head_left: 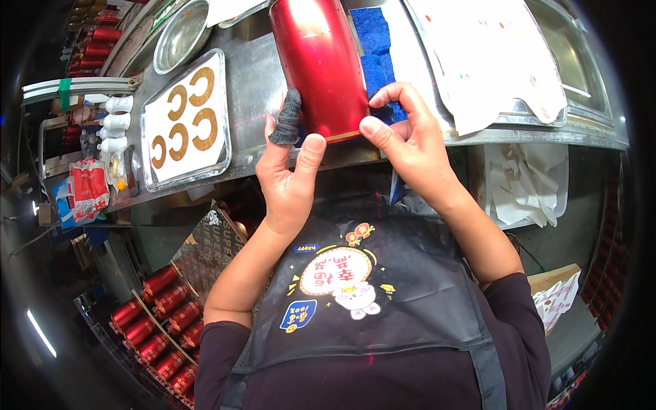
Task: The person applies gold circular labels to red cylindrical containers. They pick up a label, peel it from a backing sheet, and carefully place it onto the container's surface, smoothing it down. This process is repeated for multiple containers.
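Observation:
A large glossy red metallic cylinder (pixel 321 65) lies on the steel worktop, its near end at the table's front edge. Along that near end runs a thin gold-coloured line (pixel 344 137). My left hand (pixel 285 171) grips its left side, with a dark knitted sleeve (pixel 287 117) on one finger and the thumb by the near rim. On the right corner of the same rim rests the thumb of my right hand (pixel 413 140), the forefinger curled by the cylinder's side. A blue cloth (pixel 374 44) lies just right of the cylinder, partly under it.
To the left, a clear tray (pixel 222 137) holds a white sheet with several gold C-shaped pieces (pixel 205 130). A metal bowl (pixel 181 41) stands behind it. White sheets (pixel 485 61) cover the right side. Below sit a bin of paper scraps (pixel 523 181) and racked red cylinders (pixel 160 307).

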Action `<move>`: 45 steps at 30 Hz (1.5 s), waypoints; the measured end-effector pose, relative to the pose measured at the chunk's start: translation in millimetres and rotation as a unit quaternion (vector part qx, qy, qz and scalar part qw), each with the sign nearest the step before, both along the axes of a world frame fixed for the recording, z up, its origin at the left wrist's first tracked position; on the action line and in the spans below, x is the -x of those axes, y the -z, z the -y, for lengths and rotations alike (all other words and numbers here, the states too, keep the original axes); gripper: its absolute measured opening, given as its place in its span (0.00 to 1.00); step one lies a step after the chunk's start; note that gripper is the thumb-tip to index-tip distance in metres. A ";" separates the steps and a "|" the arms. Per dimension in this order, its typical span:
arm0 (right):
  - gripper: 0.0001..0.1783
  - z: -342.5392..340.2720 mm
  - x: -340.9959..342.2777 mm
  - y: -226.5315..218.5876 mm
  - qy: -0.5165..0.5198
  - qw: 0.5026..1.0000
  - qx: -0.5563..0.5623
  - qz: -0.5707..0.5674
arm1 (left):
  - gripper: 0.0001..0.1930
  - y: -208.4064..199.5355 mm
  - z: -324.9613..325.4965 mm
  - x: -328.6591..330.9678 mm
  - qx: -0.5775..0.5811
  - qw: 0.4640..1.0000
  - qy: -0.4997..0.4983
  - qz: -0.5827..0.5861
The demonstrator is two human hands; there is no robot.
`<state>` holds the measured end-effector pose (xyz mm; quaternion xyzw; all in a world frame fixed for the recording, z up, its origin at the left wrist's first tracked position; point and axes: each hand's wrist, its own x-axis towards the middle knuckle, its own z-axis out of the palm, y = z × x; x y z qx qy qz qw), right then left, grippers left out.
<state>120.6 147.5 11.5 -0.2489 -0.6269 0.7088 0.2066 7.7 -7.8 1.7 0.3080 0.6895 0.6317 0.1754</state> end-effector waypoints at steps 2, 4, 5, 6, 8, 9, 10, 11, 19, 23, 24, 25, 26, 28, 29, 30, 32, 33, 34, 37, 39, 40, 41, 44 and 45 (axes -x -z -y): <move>0.20 1.9 3.5 -1.0 0.019 1.000 -0.006 -0.004 | 0.26 -1.8 -2.5 -4.1 -0.038 0.996 -0.009 0.083; 0.22 4.2 6.4 -2.2 0.030 0.991 -0.126 0.038 | 0.24 -2.6 -6.3 -6.4 -0.031 0.998 -0.010 0.052; 0.23 5.3 7.0 -2.6 0.036 0.980 -0.185 0.059 | 0.24 -2.8 -7.9 -7.2 -0.031 0.999 -0.010 0.033; 0.25 5.9 7.5 -2.9 0.036 0.977 -0.205 0.051 | 0.23 -3.2 -8.8 -8.2 -0.033 0.998 -0.012 0.044; 0.24 7.0 7.1 -2.4 0.032 0.985 -0.165 0.044 | 0.22 -4.1 -9.9 -8.7 -0.038 0.997 -0.016 0.065; 0.24 7.0 6.5 -1.8 0.032 0.988 -0.146 0.038 | 0.22 -4.5 -10.1 -8.5 -0.028 0.998 -0.020 0.058; 0.23 6.9 5.9 -0.4 0.022 0.990 -0.137 0.040 | 0.23 -4.7 -10.2 -8.1 -0.018 0.998 -0.021 0.050; 0.22 6.3 5.1 0.7 0.017 0.991 -0.126 0.040 | 0.23 -5.1 -10.2 -7.9 -0.013 0.999 -0.023 0.047; 0.15 -4.2 -6.2 -2.7 -0.017 0.999 -0.036 0.029 | 0.26 -2.4 -6.4 -2.4 0.044 0.993 -0.021 -0.106; 0.12 7.0 -10.0 -17.5 -0.005 0.905 -0.413 -0.104 | 0.32 8.8 -3.1 9.2 0.042 0.975 -0.005 -0.218; 0.12 11.6 -7.2 -19.5 -0.059 0.864 -0.490 -0.102 | 0.35 12.7 -3.1 11.0 0.037 0.973 -0.032 -0.225; 0.13 15.9 -6.9 -22.5 -0.094 0.815 -0.563 -0.104 | 0.34 16.2 -2.9 11.7 0.038 0.973 -0.036 -0.225; 0.11 19.6 -1.8 -21.7 -0.105 0.805 -0.580 -0.071 | 0.34 19.3 -2.9 12.9 0.037 0.973 -0.038 -0.225; 0.05 23.6 1.6 -21.1 -0.120 0.772 -0.624 -0.034 | 0.36 23.0 -1.8 13.8 0.053 0.967 -0.045 -0.247; 0.05 24.0 2.5 -19.9 -0.088 0.768 -0.633 -0.041 | 0.37 24.0 -1.8 14.3 0.065 0.965 -0.043 -0.250; 0.05 23.6 -0.4 -18.9 -0.078 0.764 -0.640 -0.037 | 0.37 23.7 -0.7 13.9 0.069 0.965 -0.044 -0.250; 0.05 21.2 -7.1 -15.5 -0.075 0.775 -0.628 -0.021 | 0.39 21.7 0.2 14.7 0.069 0.965 -0.037 -0.248; 0.08 19.6 -11.7 -13.5 -0.064 0.792 -0.607 -0.023 | 0.39 20.2 -0.3 15.0 0.068 0.959 -0.043 -0.271; 0.11 19.2 -15.8 -11.7 -0.053 0.808 -0.586 -0.025 | 0.39 18.1 -1.3 16.0 0.062 0.953 -0.046 -0.293; 0.14 21.3 -24.8 -4.9 -0.030 0.854 -0.520 -0.019 | 0.40 12.2 -8.7 18.7 0.046 0.926 -0.025 -0.374; 0.13 25.7 -26.3 0.3 -0.022 0.878 -0.477 -0.024 | 0.40 9.4 -14.8 16.9 0.064 0.913 -0.001 -0.402; 0.12 28.0 -28.1 2.0 -0.003 0.887 -0.461 -0.019 | 0.40 8.9 -19.0 14.4 0.062 0.907 -0.009 -0.416; 0.11 29.7 -27.3 4.6 0.007 0.894 -0.447 -0.024 | 0.40 7.7 -21.1 14.6 0.047 0.902 -0.018 -0.429; 0.08 32.6 -27.8 9.4 0.050 0.917 -0.396 -0.026 | 0.44 5.7 -22.9 11.0 0.057 0.893 -0.031 -0.445; 0.09 32.0 -28.8 9.9 0.058 0.919 -0.388 -0.042 | 0.43 5.6 -22.0 9.9 0.051 0.909 -0.023 -0.413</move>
